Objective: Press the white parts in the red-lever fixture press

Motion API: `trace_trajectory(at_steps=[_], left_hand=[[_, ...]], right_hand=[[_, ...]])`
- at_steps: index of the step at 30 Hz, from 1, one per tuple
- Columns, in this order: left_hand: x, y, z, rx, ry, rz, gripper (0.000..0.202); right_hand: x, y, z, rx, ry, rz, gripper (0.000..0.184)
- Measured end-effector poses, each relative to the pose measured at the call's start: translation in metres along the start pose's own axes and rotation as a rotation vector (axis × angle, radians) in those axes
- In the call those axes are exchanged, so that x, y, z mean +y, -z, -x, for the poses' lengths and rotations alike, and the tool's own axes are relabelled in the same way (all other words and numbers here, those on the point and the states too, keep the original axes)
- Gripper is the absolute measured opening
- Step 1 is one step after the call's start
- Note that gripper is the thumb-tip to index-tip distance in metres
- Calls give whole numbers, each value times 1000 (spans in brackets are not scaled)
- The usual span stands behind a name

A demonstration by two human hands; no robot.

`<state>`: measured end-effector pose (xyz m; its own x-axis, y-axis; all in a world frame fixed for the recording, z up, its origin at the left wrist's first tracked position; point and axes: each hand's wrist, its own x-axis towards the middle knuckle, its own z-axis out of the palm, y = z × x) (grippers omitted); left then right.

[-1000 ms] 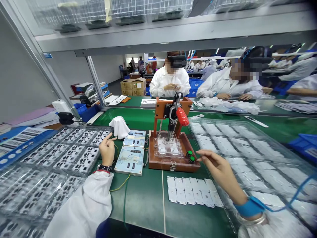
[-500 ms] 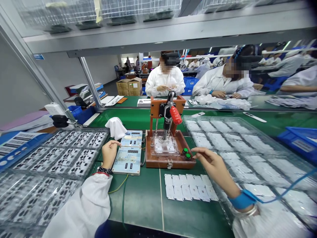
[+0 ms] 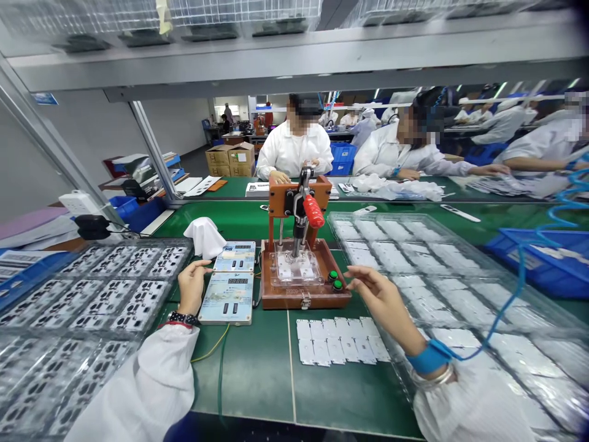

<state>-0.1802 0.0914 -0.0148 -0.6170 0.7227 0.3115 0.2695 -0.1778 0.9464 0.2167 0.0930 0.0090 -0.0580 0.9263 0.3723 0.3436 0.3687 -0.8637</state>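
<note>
My left hand (image 3: 192,284) is loosely curled beside the left edge of a pale blue meter box (image 3: 227,296), thumb and forefinger close together; I see nothing in it. My right hand (image 3: 378,293) hovers just right of the brown press fixture (image 3: 300,274), fingertips near its two green buttons (image 3: 335,280), fingers bent and pinched with nothing visible between them. The fixture has a red-handled lever (image 3: 312,210) and a clear plate. A white panel of small boards (image 3: 341,348) lies in front of the fixture. A blue wrist strap (image 3: 430,356) is on my right wrist.
Clear trays of dark parts (image 3: 92,294) fill the left; clear trays of white parts (image 3: 437,270) fill the right. A second meter box (image 3: 234,256), a white cloth (image 3: 202,236) and a blue bin (image 3: 543,261) stand around. People in white coats sit across the bench.
The view has shifted, so everything sits lower-left in the picture. Both hands keep nearly the same place relative to the meter box and the fixture.
</note>
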Motion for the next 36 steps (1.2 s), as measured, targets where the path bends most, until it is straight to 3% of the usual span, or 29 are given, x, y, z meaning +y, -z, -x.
trace_trajectory(at_steps=[26, 36], left_hand=[[-2, -1, -2, -62, 118, 42, 21], [-1, 2, -4, -72, 228, 198, 30]], right_hand=[[0, 2, 2, 5, -8, -21, 28], [-2, 2, 2, -6, -9, 0, 29]])
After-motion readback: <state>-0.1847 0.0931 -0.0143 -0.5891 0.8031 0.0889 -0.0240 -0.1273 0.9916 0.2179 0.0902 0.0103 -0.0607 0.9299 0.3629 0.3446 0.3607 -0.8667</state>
